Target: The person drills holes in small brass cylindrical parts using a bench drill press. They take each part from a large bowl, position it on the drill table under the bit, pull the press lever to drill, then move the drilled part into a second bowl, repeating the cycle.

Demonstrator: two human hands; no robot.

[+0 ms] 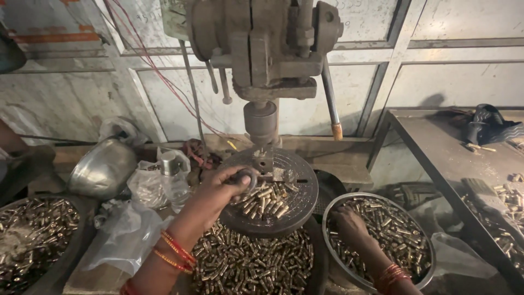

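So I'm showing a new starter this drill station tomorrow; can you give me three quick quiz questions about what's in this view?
1. True or false: the right hand rests in the steel bowl of small brass pieces.
2. What is the left hand gripping? A) a plastic bag B) a small dark round part at the drill table C) the orange-tipped lever
3. Fill in: loose brass pieces lie on the round drill table, right of the ____ hand.

Key: 1 true; 2 B; 3 left.

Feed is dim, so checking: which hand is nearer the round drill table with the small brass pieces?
Left. The left hand is over the round drill table, gripping a small ring. The right hand is off to its right, in the metal bowl.
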